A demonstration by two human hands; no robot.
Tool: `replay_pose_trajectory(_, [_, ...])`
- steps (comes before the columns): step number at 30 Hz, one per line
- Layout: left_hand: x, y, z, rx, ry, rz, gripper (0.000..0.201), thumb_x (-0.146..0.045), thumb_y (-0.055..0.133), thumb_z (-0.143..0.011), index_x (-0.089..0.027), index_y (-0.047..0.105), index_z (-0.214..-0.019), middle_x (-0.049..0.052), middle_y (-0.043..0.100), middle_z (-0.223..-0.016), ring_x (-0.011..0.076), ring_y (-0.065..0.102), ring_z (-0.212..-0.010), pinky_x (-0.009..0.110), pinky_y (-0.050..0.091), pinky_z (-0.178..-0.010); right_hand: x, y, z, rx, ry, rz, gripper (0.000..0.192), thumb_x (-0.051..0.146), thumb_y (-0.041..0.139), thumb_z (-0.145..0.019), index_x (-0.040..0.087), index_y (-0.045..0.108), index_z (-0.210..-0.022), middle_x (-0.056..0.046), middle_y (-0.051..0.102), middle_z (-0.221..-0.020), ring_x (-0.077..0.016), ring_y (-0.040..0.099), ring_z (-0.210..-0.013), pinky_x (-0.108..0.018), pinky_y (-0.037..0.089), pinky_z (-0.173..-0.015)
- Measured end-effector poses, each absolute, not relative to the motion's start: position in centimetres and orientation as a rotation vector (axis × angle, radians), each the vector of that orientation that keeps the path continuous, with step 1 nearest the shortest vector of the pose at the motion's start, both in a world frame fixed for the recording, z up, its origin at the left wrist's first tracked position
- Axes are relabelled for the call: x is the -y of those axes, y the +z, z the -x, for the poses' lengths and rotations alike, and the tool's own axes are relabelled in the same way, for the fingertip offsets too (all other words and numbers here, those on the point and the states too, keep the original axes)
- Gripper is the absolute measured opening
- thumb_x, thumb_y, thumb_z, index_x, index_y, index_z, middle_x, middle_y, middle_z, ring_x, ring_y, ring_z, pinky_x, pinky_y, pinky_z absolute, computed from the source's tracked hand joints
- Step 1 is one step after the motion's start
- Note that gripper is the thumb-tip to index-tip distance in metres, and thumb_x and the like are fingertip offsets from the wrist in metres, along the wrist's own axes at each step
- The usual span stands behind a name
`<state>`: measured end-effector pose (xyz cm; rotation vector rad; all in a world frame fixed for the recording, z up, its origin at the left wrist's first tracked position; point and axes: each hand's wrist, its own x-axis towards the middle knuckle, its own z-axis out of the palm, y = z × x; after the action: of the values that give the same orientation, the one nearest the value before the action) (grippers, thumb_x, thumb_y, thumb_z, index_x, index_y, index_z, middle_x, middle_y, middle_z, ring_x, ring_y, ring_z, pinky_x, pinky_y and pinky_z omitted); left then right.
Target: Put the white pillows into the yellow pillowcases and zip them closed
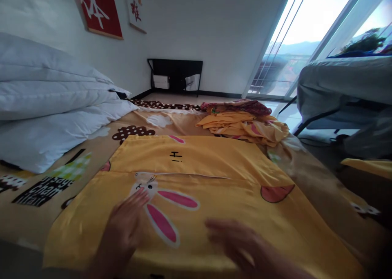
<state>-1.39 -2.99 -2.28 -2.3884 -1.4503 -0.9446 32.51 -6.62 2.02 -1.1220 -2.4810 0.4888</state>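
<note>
Bedroom seen from a head-worn camera, looking down a bed [92, 148] covered in a tan cartoon-print sheet. Spread flat across the near part of the bed lies a yellow pillowcase [208, 164], printed with a white rabbit with pink ears; its far portion shows a flap edge running across it. Both hands rest on the near end of this cloth, well apart from each other. The left hand [125, 226] lies palm down with fingers stretched out flat, fingertips touching the rabbit's face. The right hand [241, 246] is blurred, also open and flat on the fabric, fingers pointing left toward the rabbit's ears; neither hand grips anything.

Farther up the bed, a crumpled pile of yellow fabric [245, 126] sits near the right edge, with a reddish patterned cloth [241, 106] just behind it. At left, folded white quilts [45, 91] are stacked on white pillows [52, 136]. On the wall hangs a red banner [99, 9] with white characters. A black rack [174, 74] stands on the floor against the far wall, and a large window [306, 38] fills the right side
</note>
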Motion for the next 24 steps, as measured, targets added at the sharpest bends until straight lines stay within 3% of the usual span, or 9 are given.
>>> replay_pose_trajectory(2, [-2.7,-0.1,-3.6,1.465,-0.825,2.546,0.055,-0.013,0.035,-0.083,-0.020,0.050,-0.135,0.005,0.054,-0.138,0.0176,0.047,-0.130,0.037,0.041,-0.106,-0.4,2.6,-29.4,2.387,0.540,1.178,0.042,0.026,0.034,-0.097,0.027,0.053,-0.134,-0.003,0.051,-0.141,-0.0143,0.048,-0.129,-0.034,0.042,-0.106])
replay_pose_trajectory(4, [-8.8,0.7,-8.1,1.576,-0.692,2.620,0.061,-0.007,0.033,-0.080,-0.010,0.046,-0.139,0.009,0.044,-0.146,0.0178,0.037,-0.138,0.036,0.032,-0.114,-7.3,2.0,-26.2,2.378,0.467,1.293,0.050,0.025,0.038,-0.094,0.018,0.042,-0.143,-0.010,0.036,-0.151,-0.0194,0.035,-0.139,-0.041,0.032,-0.112])
replay_pose_trajectory(7, [-16.3,-0.6,-11.1,1.735,-0.474,2.693,0.055,-0.012,0.030,-0.088,-0.007,0.043,-0.141,0.011,0.039,-0.149,0.0189,0.033,-0.140,0.038,0.028,-0.116,-14.8,-0.3,-25.1,2.436,0.395,1.479,0.059,0.039,0.039,-0.095,0.017,0.030,-0.149,-0.011,0.027,-0.155,-0.0238,0.024,-0.143,-0.049,0.024,-0.115])
replay_pose_trajectory(10, [-20.8,-2.7,-8.3,1.732,-0.440,2.680,0.049,-0.033,0.032,-0.095,-0.018,0.045,-0.141,0.006,0.036,-0.151,0.0208,0.030,-0.141,0.044,0.024,-0.117,-18.5,-2.4,-31.4,2.509,0.298,1.635,0.063,0.055,0.031,-0.095,0.024,0.031,-0.149,-0.007,0.023,-0.157,-0.0231,0.019,-0.145,-0.050,0.017,-0.116])
replay_pose_trajectory(12, [-22.9,-3.5,-3.9,1.855,-0.437,2.563,0.052,-0.044,0.032,-0.095,-0.023,0.042,-0.142,0.003,0.035,-0.152,0.0218,0.027,-0.142,0.047,0.023,-0.117,-19.4,-3.3,-38.5,2.391,0.204,1.933,0.066,0.056,0.024,-0.095,0.020,0.025,-0.151,-0.007,0.018,-0.158,-0.0219,0.015,-0.146,-0.047,0.016,-0.117])
replay_pose_trajectory(14, [-24.8,-4.0,1.2,2.043,-0.419,2.429,0.056,-0.046,0.029,-0.095,-0.020,0.041,-0.142,0.010,0.036,-0.151,0.0306,0.027,-0.142,0.060,0.023,-0.113,-19.7,-3.9,-45.7,2.215,0.127,2.176,0.066,0.054,0.019,-0.096,0.020,0.023,-0.152,-0.006,0.018,-0.158,-0.0212,0.014,-0.146,-0.047,0.015,-0.117])
replay_pose_trajectory(18, [-27.8,-5.0,8.8,2.311,-0.494,2.148,0.049,-0.049,0.036,-0.092,-0.033,0.047,-0.136,0.008,0.036,-0.151,0.0326,0.027,-0.142,0.063,0.018,-0.112,-19.4,-4.6,-53.0,2.001,0.046,2.345,0.065,0.057,0.013,-0.095,0.026,0.024,-0.151,-0.004,0.015,-0.159,-0.0235,0.014,-0.146,-0.056,0.016,-0.115])
replay_pose_trajectory(24, [-27.2,-4.8,8.2,2.165,-0.611,2.084,0.055,-0.043,0.037,-0.093,-0.014,0.043,-0.140,0.017,0.037,-0.149,0.0382,0.031,-0.138,0.070,0.015,-0.107,-19.4,-4.3,-51.6,1.937,0.039,2.386,0.061,0.054,0.015,-0.096,0.028,0.025,-0.150,-0.004,0.016,-0.159,-0.0245,0.016,-0.145,-0.059,0.019,-0.112])
